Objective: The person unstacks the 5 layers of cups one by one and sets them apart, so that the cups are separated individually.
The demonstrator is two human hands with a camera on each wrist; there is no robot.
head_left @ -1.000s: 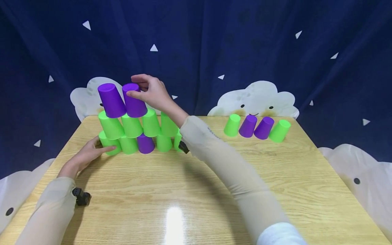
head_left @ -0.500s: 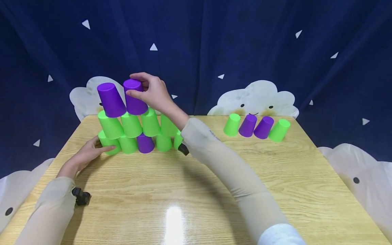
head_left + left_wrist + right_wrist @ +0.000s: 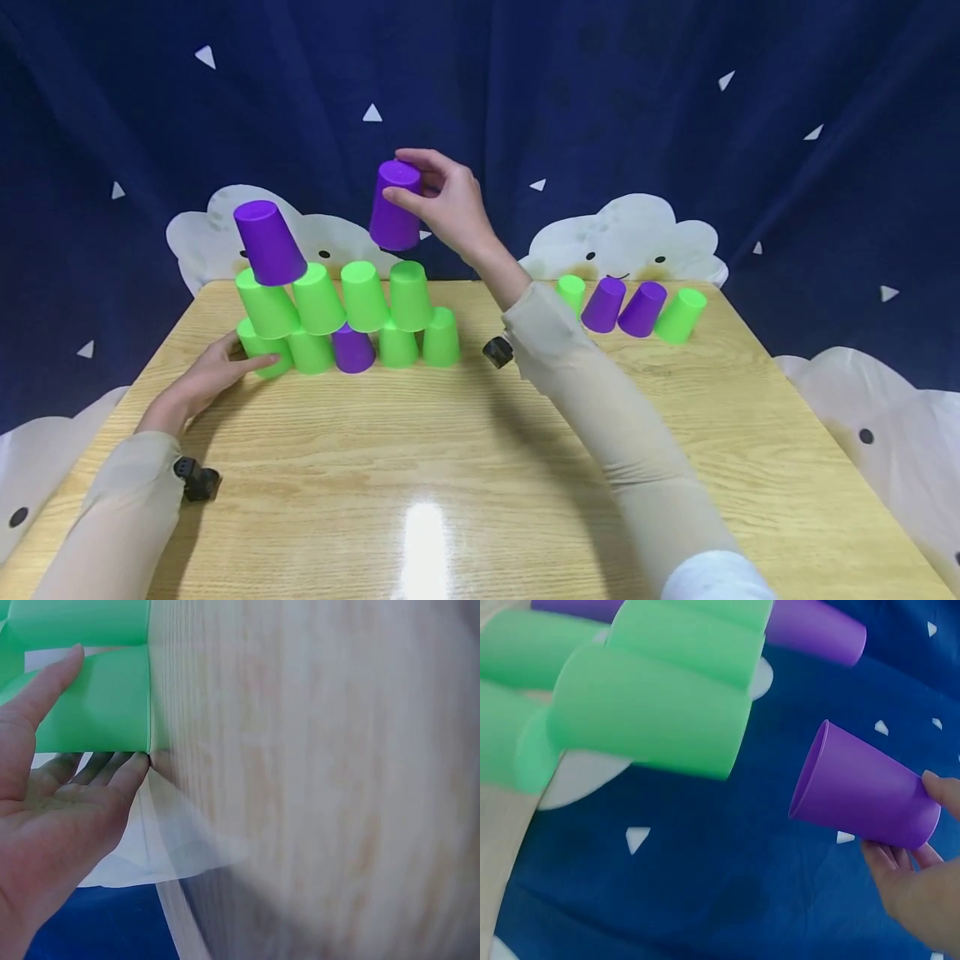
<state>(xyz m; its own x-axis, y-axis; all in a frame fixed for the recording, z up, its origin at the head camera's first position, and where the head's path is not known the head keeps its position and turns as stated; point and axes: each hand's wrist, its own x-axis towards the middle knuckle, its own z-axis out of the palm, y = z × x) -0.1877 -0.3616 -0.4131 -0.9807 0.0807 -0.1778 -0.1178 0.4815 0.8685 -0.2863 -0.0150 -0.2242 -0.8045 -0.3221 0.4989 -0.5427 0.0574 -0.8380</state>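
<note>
My right hand point(image 3: 450, 204) pinches an upside-down purple cup point(image 3: 396, 212) near its base, in the air above the right part of a cup wall. In the right wrist view this purple cup point(image 3: 866, 784) is apart from the green cups, its open rim facing them. Another purple cup point(image 3: 270, 243) stands upside down on the upper green row at the left. My left hand point(image 3: 213, 375) holds the leftmost bottom green cup point(image 3: 262, 346). In the left wrist view the thumb lies on one side of that green cup point(image 3: 97, 701), the fingertips on its other side.
The wall's second row is several green cups point(image 3: 365, 296); its bottom row is green with one purple cup point(image 3: 352, 350). Farther right, green and purple cups point(image 3: 642, 310) stand in a line on the wooden table point(image 3: 360, 467). A dark blue curtain point(image 3: 600, 100) hangs behind.
My right hand has lifted the purple cup off the second row and carried it up and to the right. The left hand stays at the bottom green cup.
</note>
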